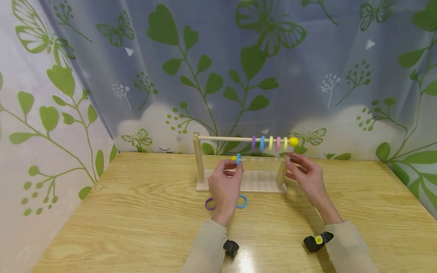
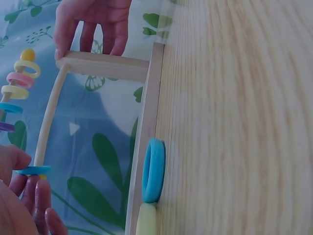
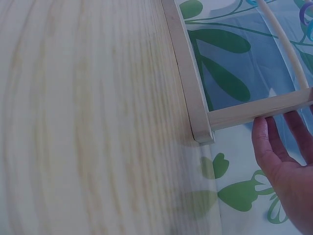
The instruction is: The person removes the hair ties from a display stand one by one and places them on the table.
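A wooden stand [image 1: 250, 185] with two rods stands on the table. My left hand [image 1: 225, 184] pinches a blue ring [image 2: 34, 170] between thumb and fingers at the left end of the lower rod [image 2: 51, 115], by its yellow ball [image 1: 233, 157]. The ring appears to be around the rod. At the top of the shorter right post [image 3: 259, 108], my right hand [image 1: 308, 180] grips the wood with thumb and fingertips. Purple, blue, pale yellow and pink rings [image 1: 278, 143] hang on the upper rod [image 1: 225, 139], towards its yellow end ball [image 1: 294, 141].
In front of the stand's base, a purple ring [image 1: 209, 204] and another blue ring [image 1: 242, 201] lie on the table [image 1: 136, 212], partly behind my left wrist. A pale yellow ring [image 2: 146, 220] shows beside them. A patterned curtain [image 1: 218, 76] hangs behind the stand.
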### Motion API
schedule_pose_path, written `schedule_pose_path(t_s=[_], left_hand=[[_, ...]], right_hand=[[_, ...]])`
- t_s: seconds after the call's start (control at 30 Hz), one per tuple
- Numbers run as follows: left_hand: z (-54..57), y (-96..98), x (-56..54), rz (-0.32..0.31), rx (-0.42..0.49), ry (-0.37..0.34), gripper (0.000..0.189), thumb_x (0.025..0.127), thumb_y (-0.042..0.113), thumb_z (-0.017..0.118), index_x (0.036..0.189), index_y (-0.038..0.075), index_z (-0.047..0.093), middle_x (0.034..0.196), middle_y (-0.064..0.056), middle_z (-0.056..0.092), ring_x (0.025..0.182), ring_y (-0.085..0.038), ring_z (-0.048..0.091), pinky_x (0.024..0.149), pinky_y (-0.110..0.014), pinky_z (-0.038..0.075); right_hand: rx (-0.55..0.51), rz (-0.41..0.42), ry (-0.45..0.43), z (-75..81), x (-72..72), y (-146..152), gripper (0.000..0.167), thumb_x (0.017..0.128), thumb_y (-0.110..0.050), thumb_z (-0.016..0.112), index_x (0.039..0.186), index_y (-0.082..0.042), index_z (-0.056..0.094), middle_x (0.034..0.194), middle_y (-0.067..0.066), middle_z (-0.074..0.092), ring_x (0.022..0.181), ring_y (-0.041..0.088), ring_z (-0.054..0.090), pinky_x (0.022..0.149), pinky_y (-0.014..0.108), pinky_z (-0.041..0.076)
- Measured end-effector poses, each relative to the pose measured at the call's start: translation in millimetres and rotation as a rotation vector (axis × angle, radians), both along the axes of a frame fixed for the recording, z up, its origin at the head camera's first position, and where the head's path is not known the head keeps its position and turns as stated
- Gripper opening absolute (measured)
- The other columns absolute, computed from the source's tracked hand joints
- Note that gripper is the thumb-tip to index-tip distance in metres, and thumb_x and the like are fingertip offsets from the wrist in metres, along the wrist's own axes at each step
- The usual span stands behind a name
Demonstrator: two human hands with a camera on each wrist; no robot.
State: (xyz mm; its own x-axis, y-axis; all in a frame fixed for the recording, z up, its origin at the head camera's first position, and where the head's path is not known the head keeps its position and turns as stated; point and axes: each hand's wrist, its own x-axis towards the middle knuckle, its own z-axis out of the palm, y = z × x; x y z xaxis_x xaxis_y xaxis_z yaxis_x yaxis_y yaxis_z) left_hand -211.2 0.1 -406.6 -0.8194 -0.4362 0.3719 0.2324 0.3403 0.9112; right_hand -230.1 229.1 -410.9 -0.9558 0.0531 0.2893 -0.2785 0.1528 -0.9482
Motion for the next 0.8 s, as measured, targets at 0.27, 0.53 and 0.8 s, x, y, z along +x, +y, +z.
schedule_pose_path(t_s=[0.27,0.53,0.8], left_hand=[[0.2,-4.5,-0.8,0.019,-0.005,0.0,0.009,0.085,0.025,0.08,0.089,0.018,0.076,0.087,0.005,0.079,0.067,-0.013,0.072,0.061,-0.029,0.054],[-0.4,-7.9,-1.0,0.025,-0.001,0.003,0.011,0.084,0.025,0.081,0.089,0.017,0.076,0.086,0.004,0.079,0.066,-0.012,0.071,0.062,-0.03,0.053],[-1.1,-11.1,-1.2,0.022,0.002,0.012,0.011,0.084,0.023,0.081,0.09,0.015,0.076,0.086,0.002,0.079,0.066,-0.014,0.071,0.064,-0.03,0.054]], right_hand=[[0.005,0.0,-0.003,0.5,0.8,-0.2,0.047,0.101,-0.018,0.065,0.14,0.006,0.055,0.112,-0.018,0.067,0.098,-0.003,0.07,0.077,0.023,0.061],[0.008,-0.003,-0.006,0.7,1.0,-0.9,0.048,0.101,-0.019,0.066,0.14,0.006,0.056,0.112,-0.019,0.066,0.098,-0.003,0.07,0.077,0.023,0.061],[0.002,-0.003,-0.006,0.4,0.3,-0.3,0.047,0.101,-0.019,0.066,0.14,0.005,0.056,0.112,-0.018,0.067,0.098,-0.002,0.071,0.077,0.022,0.061]])
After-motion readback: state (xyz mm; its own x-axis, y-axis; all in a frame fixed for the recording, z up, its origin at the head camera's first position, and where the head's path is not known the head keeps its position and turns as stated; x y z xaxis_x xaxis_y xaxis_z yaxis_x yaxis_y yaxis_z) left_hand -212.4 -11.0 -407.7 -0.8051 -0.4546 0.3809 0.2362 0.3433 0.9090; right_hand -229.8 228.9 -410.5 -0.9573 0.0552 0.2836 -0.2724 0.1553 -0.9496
